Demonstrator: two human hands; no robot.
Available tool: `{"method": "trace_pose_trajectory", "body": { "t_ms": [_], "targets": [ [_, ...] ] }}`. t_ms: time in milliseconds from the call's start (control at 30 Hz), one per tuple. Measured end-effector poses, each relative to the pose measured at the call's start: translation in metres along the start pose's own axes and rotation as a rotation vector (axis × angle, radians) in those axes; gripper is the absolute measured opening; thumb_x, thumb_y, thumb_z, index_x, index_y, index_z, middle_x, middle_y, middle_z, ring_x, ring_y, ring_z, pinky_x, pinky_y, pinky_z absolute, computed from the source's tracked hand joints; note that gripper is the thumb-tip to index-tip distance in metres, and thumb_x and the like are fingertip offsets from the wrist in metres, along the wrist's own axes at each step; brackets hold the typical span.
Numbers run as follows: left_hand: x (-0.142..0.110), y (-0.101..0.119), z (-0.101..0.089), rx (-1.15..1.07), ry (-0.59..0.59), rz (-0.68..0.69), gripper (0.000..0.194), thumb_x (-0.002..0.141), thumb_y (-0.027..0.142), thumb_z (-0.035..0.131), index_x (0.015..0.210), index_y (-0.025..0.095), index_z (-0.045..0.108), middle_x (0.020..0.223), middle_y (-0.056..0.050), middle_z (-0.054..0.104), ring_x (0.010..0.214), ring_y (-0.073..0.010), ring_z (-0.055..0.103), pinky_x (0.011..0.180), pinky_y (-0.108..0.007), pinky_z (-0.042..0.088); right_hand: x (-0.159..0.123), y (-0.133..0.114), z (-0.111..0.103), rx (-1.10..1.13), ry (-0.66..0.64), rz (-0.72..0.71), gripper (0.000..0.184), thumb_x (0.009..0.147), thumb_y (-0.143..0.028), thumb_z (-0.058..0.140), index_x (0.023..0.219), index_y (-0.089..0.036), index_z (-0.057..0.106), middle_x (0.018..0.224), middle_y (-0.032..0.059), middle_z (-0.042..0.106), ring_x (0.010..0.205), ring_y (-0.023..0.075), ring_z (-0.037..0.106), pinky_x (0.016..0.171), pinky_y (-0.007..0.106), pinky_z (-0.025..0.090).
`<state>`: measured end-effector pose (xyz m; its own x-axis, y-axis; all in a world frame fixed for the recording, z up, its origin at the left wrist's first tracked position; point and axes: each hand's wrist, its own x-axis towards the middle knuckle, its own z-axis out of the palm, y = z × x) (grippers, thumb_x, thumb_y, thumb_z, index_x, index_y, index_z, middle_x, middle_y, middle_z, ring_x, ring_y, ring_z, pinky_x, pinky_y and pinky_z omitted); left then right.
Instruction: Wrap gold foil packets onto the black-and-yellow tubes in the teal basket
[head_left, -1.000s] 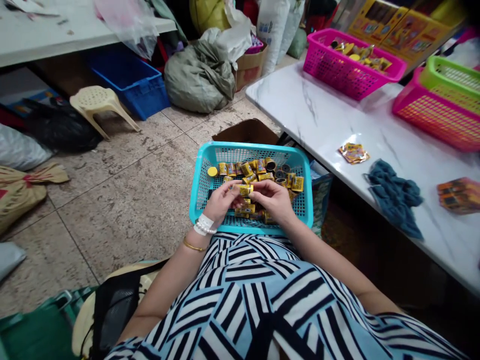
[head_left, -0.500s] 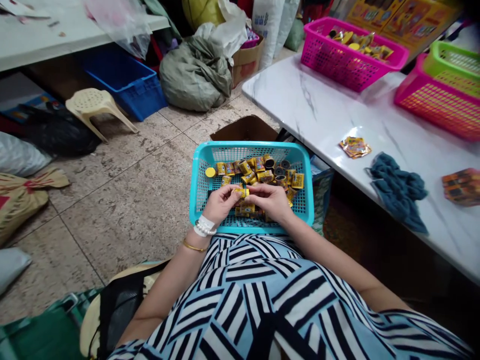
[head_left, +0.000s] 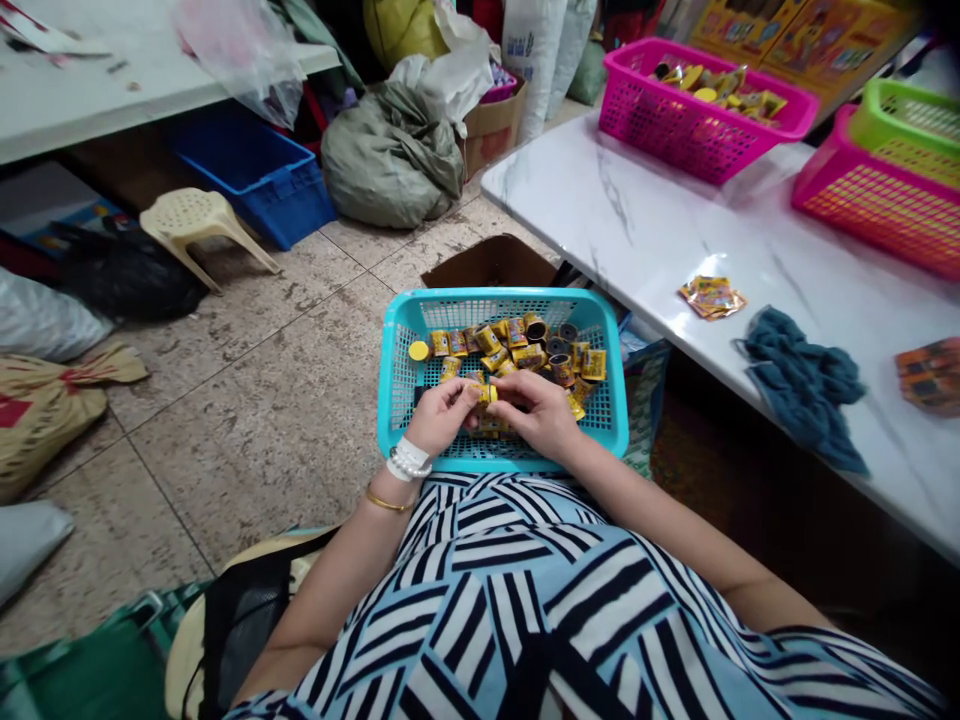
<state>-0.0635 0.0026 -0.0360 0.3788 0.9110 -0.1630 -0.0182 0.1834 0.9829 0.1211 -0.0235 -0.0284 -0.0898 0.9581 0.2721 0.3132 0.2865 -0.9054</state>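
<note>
A turquoise plastic basket point(head_left: 387, 385) rests at my lap, holding several small yellow printed tubs point(head_left: 529, 357), some with dark round ends showing. Over it, my left hand point(head_left: 442, 415) and my right hand point(head_left: 541, 410) pinch one small yellow tub point(head_left: 486, 393) between their fingertips, from its two sides. The fingers partly cover this tub, so its details are hard to make out. A round yellow lid point(head_left: 418, 351) shows at the basket's left end. Beneath my hands, more tubs are partly hidden.
At right stands a white marbled table point(head_left: 592, 220) with a pink basket point(head_left: 675, 130) of yellow pieces, small printed packets point(head_left: 712, 297) and a blue cloth point(head_left: 802, 380). A brown carton point(head_left: 487, 262) sits beyond my basket. On the left are a cream stool point(head_left: 195, 220) and a blue crate point(head_left: 262, 190).
My hands have drawn slightly lower and nearer to me, still pinching the yellow tub, which has turned a little between the fingers. The camera view has shifted slightly.
</note>
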Motion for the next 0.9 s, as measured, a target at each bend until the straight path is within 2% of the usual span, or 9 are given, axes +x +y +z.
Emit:
{"method": "trace_pose_trajectory", "body": {
  "t_ms": [67,167,233,367,433,500,667,833,900],
  "targets": [
    [0.0,-0.001,-0.001,-0.111,-0.071,-0.121,0.049,0.079,0.062,0.067,0.088,0.014,0.064,0.062,0.001,0.06,0.044,-0.0066,0.046,0.045,-0.02,0.039,-0.003,-0.001,-0.004,-0.15,-0.052,-0.192,0.025,0.085,-0.032,0.071,0.107,-0.02,0.071,0.103,0.0105,0.072,0.096,0.0212,0.069,0.087,0.037,0.057],
    [-0.001,-0.002,-0.003,-0.236,-0.142,-0.305,0.054,0.072,0.067,0.07,0.081,0.015,0.059,0.051,0.003,0.056,0.034,-0.0036,0.034,0.037,-0.018,0.03,-0.006,-0.001,-0.008,-0.211,-0.134,-0.283,0.023,0.088,-0.029,0.067,0.11,-0.022,0.069,0.109,0.0113,0.071,0.101,0.0209,0.068,0.09,0.037,0.057],
    [-0.001,-0.001,-0.002,-0.244,-0.144,-0.385,0.055,0.07,0.069,0.071,0.077,0.016,0.057,0.044,0.006,0.051,0.03,-0.0026,0.028,0.033,-0.017,0.023,-0.007,0.002,-0.009,-0.152,-0.166,-0.218,0.025,0.086,-0.033,0.07,0.108,-0.022,0.07,0.106,0.0102,0.071,0.098,0.021,0.068,0.087,0.037,0.057],
    [-0.002,0.005,0.004,-0.246,-0.13,-0.465,0.055,0.072,0.072,0.067,0.07,0.018,0.052,0.037,0.008,0.041,0.025,-0.0034,0.024,0.03,-0.018,0.017,-0.007,0.008,-0.008,0.181,-0.195,0.052,0.041,0.079,-0.043,0.076,0.115,-0.024,0.069,0.102,0.0061,0.072,0.088,0.0192,0.069,0.077,0.033,0.059],
    [-0.002,0.007,0.006,-0.27,-0.11,-0.481,0.054,0.074,0.071,0.065,0.072,0.019,0.053,0.036,0.009,0.041,0.024,-0.0037,0.024,0.03,-0.019,0.017,-0.006,0.007,-0.009,0.253,-0.204,0.103,0.041,0.081,-0.043,0.075,0.118,-0.026,0.07,0.106,0.006,0.072,0.094,0.0199,0.069,0.083,0.035,0.057],
    [-0.001,0.008,0.006,-0.303,-0.083,-0.477,0.053,0.075,0.07,0.065,0.073,0.018,0.053,0.036,0.008,0.044,0.023,-0.0038,0.025,0.029,-0.018,0.02,-0.004,0.005,-0.009,0.239,-0.187,0.076,0.029,0.081,-0.038,0.076,0.108,-0.027,0.075,0.102,0.0054,0.073,0.095,0.0195,0.068,0.086,0.036,0.055],
    [-0.002,0.007,0.002,-0.402,-0.151,-0.372,0.054,0.074,0.067,0.069,0.071,0.015,0.057,0.042,0.002,0.056,0.026,-0.0076,0.041,0.031,-0.021,0.036,0.0,-0.002,-0.007,0.186,-0.079,0.025,0.008,0.076,-0.03,0.081,0.082,-0.026,0.079,0.08,0.0028,0.074,0.076,0.0177,0.067,0.074,0.034,0.056],
    [-0.002,0.005,0.002,-0.371,-0.109,-0.347,0.055,0.076,0.068,0.066,0.072,0.014,0.057,0.043,-0.001,0.059,0.027,-0.0105,0.049,0.03,-0.02,0.038,-0.004,-0.005,-0.003,0.042,-0.088,-0.041,0.018,0.081,-0.027,0.076,0.099,-0.028,0.078,0.091,0.0041,0.073,0.084,0.0193,0.067,0.079,0.036,0.056],
    [-0.002,0.006,0.002,-0.398,-0.113,-0.345,0.054,0.078,0.067,0.065,0.076,0.014,0.057,0.042,-0.001,0.059,0.027,-0.0108,0.049,0.031,-0.019,0.039,-0.006,-0.006,-0.002,0.01,-0.071,-0.077,0.016,0.081,-0.027,0.076,0.097,-0.028,0.078,0.088,0.004,0.072,0.08,0.019,0.067,0.074,0.036,0.056]
  ]
}}
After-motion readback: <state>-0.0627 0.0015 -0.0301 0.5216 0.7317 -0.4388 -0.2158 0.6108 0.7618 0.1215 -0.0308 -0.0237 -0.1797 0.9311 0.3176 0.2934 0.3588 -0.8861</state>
